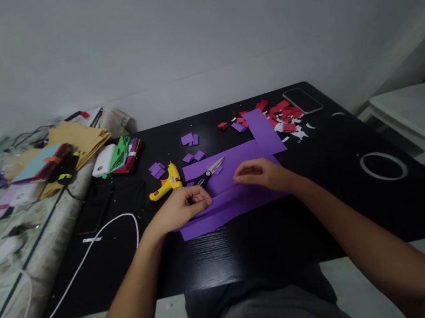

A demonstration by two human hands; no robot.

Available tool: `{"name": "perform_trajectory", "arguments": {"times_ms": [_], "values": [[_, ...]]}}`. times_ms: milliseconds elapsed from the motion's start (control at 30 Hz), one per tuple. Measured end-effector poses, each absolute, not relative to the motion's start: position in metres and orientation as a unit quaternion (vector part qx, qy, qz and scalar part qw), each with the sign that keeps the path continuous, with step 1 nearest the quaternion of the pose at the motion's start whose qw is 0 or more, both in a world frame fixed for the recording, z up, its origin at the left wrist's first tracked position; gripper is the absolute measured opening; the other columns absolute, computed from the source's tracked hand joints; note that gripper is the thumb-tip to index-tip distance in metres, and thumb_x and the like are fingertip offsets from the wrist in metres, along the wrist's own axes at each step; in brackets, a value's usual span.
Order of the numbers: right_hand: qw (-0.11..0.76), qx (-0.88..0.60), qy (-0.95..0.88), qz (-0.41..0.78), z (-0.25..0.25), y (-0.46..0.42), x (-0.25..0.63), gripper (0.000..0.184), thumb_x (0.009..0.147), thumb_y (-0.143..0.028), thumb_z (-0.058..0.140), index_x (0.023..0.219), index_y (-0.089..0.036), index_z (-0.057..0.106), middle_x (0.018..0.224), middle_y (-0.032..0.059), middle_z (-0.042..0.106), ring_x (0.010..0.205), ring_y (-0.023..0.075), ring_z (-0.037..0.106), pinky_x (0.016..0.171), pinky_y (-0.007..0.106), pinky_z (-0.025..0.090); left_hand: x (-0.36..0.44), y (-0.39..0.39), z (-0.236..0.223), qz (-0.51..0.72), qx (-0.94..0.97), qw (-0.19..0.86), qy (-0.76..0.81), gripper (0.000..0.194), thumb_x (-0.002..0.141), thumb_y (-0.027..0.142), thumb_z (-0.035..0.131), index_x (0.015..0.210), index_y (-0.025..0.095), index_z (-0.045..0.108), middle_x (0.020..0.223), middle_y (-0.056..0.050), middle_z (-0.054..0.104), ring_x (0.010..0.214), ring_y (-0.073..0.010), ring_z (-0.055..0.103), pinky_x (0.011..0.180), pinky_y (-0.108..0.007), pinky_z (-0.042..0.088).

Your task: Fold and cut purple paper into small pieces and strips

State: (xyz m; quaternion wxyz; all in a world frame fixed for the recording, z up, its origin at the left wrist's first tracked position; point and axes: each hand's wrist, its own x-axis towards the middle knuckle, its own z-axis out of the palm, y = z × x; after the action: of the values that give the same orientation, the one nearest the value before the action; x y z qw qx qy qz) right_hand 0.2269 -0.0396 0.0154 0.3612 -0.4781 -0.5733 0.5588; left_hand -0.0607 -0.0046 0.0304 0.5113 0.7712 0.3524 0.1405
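My left hand (186, 206) is closed, thumb and fingertips pinching the upper edge of a long strip of purple paper (222, 211). Facing it, my right hand (263, 174) has its fingers curled together at the same edge further right; its exact contact is hard to make out. The strip lies over a larger purple sheet (233, 163) on the black table. Scissors (210, 172) with dark handles rest on that sheet, blades partly apart, just beyond my left hand. A yellow glue gun (167, 183) lies left of them. Another purple piece (263, 131) overlaps the sheet at upper right.
Small purple squares (190, 140) lie in groups behind. Red and white scraps (287, 118) are heaped near a phone (302, 101). A white ring (384, 166) sits right. Leftward are folded coloured sheets (123, 155), a dark phone (95, 208), a white cable (104, 224) and a cluttered glass surface.
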Motion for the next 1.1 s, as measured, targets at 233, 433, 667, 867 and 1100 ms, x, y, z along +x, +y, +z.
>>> {"name": "perform_trajectory", "arguments": {"times_ms": [233, 433, 667, 867, 1100], "values": [[0.225, -0.447, -0.686, 0.529, 0.003, -0.052, 0.204, 0.03, 0.082, -0.047, 0.074, 0.083, -0.017, 0.078, 0.071, -0.0018, 0.063, 0.071, 0.0158, 0.054, 0.067, 0.029, 0.037, -0.044, -0.018, 0.029, 0.125, 0.764, 0.539, 0.332, 0.018, 0.091, 0.032, 0.067, 0.088, 0.015, 0.07, 0.073, 0.001, 0.063, 0.066, -0.0113, 0.053, 0.064, -0.023, 0.043], [0.205, -0.436, -0.689, 0.542, 0.005, -0.051, 0.209, 0.028, 0.081, -0.044, 0.076, 0.076, -0.016, 0.077, 0.065, -0.0041, 0.056, 0.066, 0.0128, 0.047, 0.065, 0.028, 0.033, -0.037, -0.022, 0.029, 0.104, 0.77, 0.545, 0.316, 0.012, 0.09, 0.026, 0.064, 0.085, 0.016, 0.067, 0.074, 0.001, 0.063, 0.068, -0.0116, 0.054, 0.067, -0.024, 0.043], [0.227, -0.471, -0.653, 0.548, 0.019, -0.038, 0.232, 0.033, 0.073, -0.049, 0.081, 0.074, -0.017, 0.078, 0.067, -0.0023, 0.061, 0.069, 0.0144, 0.049, 0.068, 0.029, 0.035, -0.058, -0.003, 0.032, 0.078, 0.765, 0.546, 0.334, 0.013, 0.086, 0.028, 0.066, 0.084, 0.015, 0.069, 0.073, 0.001, 0.063, 0.068, -0.0116, 0.053, 0.064, -0.023, 0.041], [0.271, -0.505, -0.615, 0.542, 0.023, -0.029, 0.255, 0.036, 0.069, -0.053, 0.084, 0.072, -0.018, 0.078, 0.074, 0.0004, 0.067, 0.074, 0.0169, 0.055, 0.073, 0.031, 0.038, -0.085, 0.016, 0.037, 0.062, 0.721, 0.586, 0.365, 0.009, 0.076, 0.024, 0.068, 0.08, 0.016, 0.066, 0.069, -0.001, 0.068, 0.064, -0.013, 0.062, 0.065, -0.023, 0.047], [0.345, -0.547, -0.481, 0.592, 0.014, -0.029, 0.249, 0.029, 0.057, -0.041, 0.09, 0.07, -0.019, 0.078, 0.074, -0.0006, 0.069, 0.073, 0.0148, 0.057, 0.069, 0.028, 0.04, -0.095, 0.019, 0.041, 0.251, 0.755, 0.402, 0.453, 0.014, 0.082, 0.03, 0.067, 0.077, 0.017, 0.067, 0.067, -0.001, 0.067, 0.062, -0.015, 0.063, 0.063, -0.026, 0.049]]}}
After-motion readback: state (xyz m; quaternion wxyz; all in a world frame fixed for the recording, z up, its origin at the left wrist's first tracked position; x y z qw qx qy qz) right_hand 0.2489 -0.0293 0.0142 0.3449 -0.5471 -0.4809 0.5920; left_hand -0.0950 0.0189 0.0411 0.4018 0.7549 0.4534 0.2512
